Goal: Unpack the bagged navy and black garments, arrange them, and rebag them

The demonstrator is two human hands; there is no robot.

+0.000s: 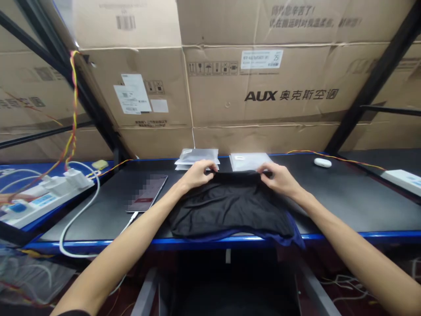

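A soft black garment (230, 204) lies spread and wrinkled on the tabletop, and I cannot tell its exact kind. Dark blue fabric (289, 235) shows below it and hangs slightly over the front edge. My left hand (200, 172) pinches the far left corner of the garment between thumb and fingers. At the far right corner, my right hand (278, 175) pinches it in the same way, so the far edge is stretched between both hands. Just behind the hands lie a small stack of clear plastic packets (197, 157) and another pale packet (249, 161).
On the left, a phone (147, 193) lies with a white cable (80, 210) plugged in. A power strip (49, 195) with chargers stands beyond it. To the right are a white earbud case (322, 163) and another white strip (404, 181). Large cardboard (223, 105) rises behind the table.
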